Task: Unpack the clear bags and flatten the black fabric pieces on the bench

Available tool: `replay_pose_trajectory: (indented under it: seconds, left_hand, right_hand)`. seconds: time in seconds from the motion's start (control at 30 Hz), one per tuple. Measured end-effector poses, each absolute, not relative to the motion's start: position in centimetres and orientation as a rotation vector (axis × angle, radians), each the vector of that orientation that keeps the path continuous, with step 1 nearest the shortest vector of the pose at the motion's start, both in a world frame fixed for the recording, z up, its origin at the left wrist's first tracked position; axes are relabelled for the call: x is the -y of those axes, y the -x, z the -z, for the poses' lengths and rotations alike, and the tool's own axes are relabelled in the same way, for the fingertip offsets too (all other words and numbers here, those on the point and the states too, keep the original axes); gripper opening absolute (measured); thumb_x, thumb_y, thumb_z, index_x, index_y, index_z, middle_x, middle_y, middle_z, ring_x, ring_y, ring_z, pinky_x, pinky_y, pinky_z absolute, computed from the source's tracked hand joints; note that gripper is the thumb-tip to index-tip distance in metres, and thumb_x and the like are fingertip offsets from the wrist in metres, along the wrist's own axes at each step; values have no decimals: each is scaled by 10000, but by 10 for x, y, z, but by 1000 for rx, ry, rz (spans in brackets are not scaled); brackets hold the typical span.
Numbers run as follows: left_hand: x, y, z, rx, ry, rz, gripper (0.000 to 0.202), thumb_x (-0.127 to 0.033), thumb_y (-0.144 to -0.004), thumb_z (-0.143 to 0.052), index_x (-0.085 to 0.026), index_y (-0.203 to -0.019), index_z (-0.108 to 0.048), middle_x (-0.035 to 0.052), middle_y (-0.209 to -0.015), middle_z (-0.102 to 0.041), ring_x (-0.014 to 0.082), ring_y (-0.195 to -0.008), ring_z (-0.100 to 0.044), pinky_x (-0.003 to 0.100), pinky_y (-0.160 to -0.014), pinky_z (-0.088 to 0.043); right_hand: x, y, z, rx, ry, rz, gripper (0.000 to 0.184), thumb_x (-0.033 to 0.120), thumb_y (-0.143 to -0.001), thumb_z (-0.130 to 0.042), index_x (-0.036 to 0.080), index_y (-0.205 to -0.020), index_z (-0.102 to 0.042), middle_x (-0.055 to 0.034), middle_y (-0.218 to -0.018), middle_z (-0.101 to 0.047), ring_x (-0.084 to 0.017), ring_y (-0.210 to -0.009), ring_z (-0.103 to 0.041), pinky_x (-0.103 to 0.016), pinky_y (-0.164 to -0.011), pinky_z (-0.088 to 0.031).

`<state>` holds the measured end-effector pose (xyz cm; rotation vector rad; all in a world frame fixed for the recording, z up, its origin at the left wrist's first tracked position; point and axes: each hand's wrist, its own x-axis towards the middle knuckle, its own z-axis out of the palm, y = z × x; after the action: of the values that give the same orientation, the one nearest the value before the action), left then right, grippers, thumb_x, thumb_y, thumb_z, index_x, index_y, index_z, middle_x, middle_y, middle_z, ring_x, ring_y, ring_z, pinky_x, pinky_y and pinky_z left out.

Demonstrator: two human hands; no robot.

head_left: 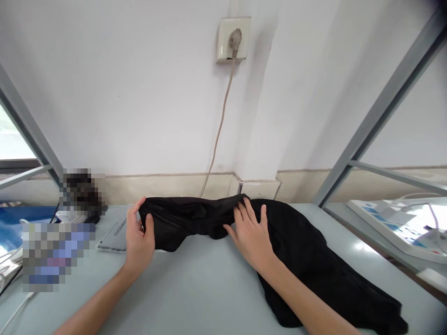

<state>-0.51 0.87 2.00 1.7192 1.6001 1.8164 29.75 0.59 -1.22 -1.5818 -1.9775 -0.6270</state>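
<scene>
A black garment (296, 251) of thin, slightly shiny cloth lies bunched across the desk. Its wide part drapes toward the lower right, and a narrower stretch runs left between my hands. My left hand (139, 232) grips the left end, thumb in front and fingers behind the cloth. Near the middle, my right hand (252, 232) takes hold of the upper edge, its fingers over the fabric and thumb lower down, with the little finger sticking up. The folds hide some fingertips. Whether the garment is trousers or a top, I cannot tell.
A flat grey-white packet (113, 235) with printed letters lies behind my left hand. Blurred items and cables crowd the far left of the desk (195, 293). A cord (220, 125) hangs from the wall socket (223, 42). Grey metal posts (363, 135) flank the desk; a white-and-blue board (394, 228) lies right.
</scene>
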Motion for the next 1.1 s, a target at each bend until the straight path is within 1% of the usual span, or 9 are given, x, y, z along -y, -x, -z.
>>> replay_pose_trajectory:
  seconds: [0.1, 0.2, 0.3, 0.47, 0.63, 0.77, 0.83, 0.93, 1.1]
  left_hand:
    - [-8, 4, -22, -1562, -1661, -1827, 474, -441, -999, -556, -285, -1444, -512, 91, -1303, -586, 84, -539, -411, 253, -463, -393]
    - [-8, 2, -23, -1507, -1602, -1833, 520, -467, -925, -679, -265, -1381, -533, 75, -1205, -601, 96, -586, -476, 219, -440, -380]
    - [-10, 3, -23, -1511, -1595, -1822, 498, -474, -856, -762, -250, -1258, -573, 46, -1102, -612, 137, -692, -560, 218, -487, -425]
    - [-17, 11, -21, -1639, -1843, -1684, 200, -429, -934, -658, -239, -987, -686, 23, -957, -641, 185, -784, -581, 269, -598, -429]
    - [-18, 16, -19, -1631, -1914, -1586, 288, -472, -1002, -559, -239, -891, -687, 21, -868, -609, 210, -804, -584, 291, -618, -427]
    - [-17, 15, -22, -1639, -1981, -1698, 386, -463, -1037, -473, -219, -772, -614, 69, -1066, -589, 231, -951, -590, 316, -712, -468]
    - [-15, 15, -24, -1616, -1986, -1713, 397, -456, -1055, -426, -222, -784, -598, 68, -1072, -606, 231, -967, -596, 335, -787, -476]
    - [-14, 16, -22, -1541, -1897, -1670, 347, -467, -1067, -397, -238, -907, -604, 35, -934, -646, 221, -885, -611, 334, -799, -485]
    - [-17, 14, -12, -1516, -1828, -1634, 276, -506, -1002, -539, -245, -917, -528, 2, -844, -607, 210, -807, -619, 322, -750, -496]
  right_hand:
    - [-5, -298, 7, 1967, 1563, 606, 222, 176, -1034, -411, 158, -1107, -620, -229, -1335, -674, -397, -1491, -413, -714, -1214, -200]
    - [-6, -299, 5, 1912, 1555, 566, 183, 128, -1004, -422, 178, -1053, -591, -191, -1292, -678, -384, -1480, -421, -685, -1222, -216]
    - [-10, -302, 5, 1819, 1533, 550, 132, 130, -979, -460, 188, -1011, -575, -173, -1261, -661, -378, -1465, -417, -651, -1228, -234]
    - [-13, -307, 2, 1694, 1470, 547, 106, 155, -968, -494, 206, -996, -581, -148, -1212, -646, -363, -1391, -438, -591, -1176, -332]
    - [-13, -307, -1, 1663, 1460, 516, 110, 163, -967, -486, 220, -985, -579, -145, -1192, -645, -375, -1359, -443, -578, -1103, -381]
    - [-11, -305, -2, 1651, 1449, 531, 114, 173, -976, -479, 216, -991, -583, -156, -1219, -645, -372, -1361, -452, -578, -1118, -371]
    - [-11, -304, -3, 1644, 1435, 539, 123, 181, -981, -476, 218, -1001, -591, -161, -1241, -648, -367, -1374, -451, -587, -1145, -347]
    - [-10, -305, -4, 1653, 1408, 523, 151, 170, -976, -468, 229, -1029, -596, -139, -1202, -686, -342, -1350, -501, -588, -1201, -283]
    - [-11, -309, -5, 1754, 1440, 411, 278, 125, -972, -422, 234, -1159, -596, -64, -1019, -737, -259, -983, -684, -543, -1214, -268]
